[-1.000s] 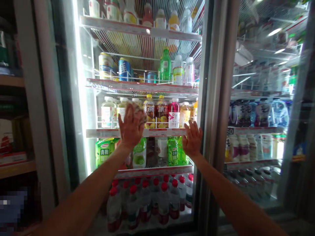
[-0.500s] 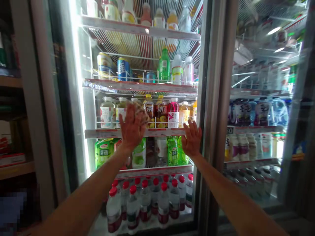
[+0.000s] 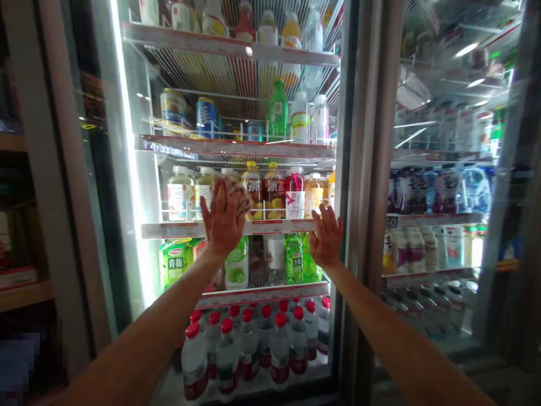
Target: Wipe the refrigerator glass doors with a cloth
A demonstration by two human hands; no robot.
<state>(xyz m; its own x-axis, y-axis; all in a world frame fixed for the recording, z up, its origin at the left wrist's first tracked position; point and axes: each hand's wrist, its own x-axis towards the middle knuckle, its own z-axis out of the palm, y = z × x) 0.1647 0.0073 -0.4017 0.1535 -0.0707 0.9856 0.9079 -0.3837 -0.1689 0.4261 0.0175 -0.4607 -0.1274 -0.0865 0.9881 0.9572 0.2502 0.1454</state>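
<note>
My left hand (image 3: 224,223) presses a crumpled, patterned cloth (image 3: 242,198) flat against the glass door of a lit drinks fridge. Its fingers are spread over the cloth, which shows beyond the fingertips on the right. My right hand (image 3: 327,235) rests on the same glass near the door's right edge, fingers stretched and holding nothing. Behind the glass, my left hand covers part of a shelf edge (image 3: 279,227). Iced tea bottles (image 3: 274,194) and a pink-red drink bottle (image 3: 295,194) stand between the two hands.
Red-capped water bottles (image 3: 228,355) fill the fridge bottom. Green drink bottles (image 3: 295,259) stand on the shelf above them. A metal door frame (image 3: 372,169) separates a second drinks fridge (image 3: 439,217) on the right. Dark shelving (image 3: 25,293) stands at the left.
The view has shifted slightly, so the fridge sits a little further left. My left hand and the cloth have moved slightly left on the glass. My right hand stays in place.
</note>
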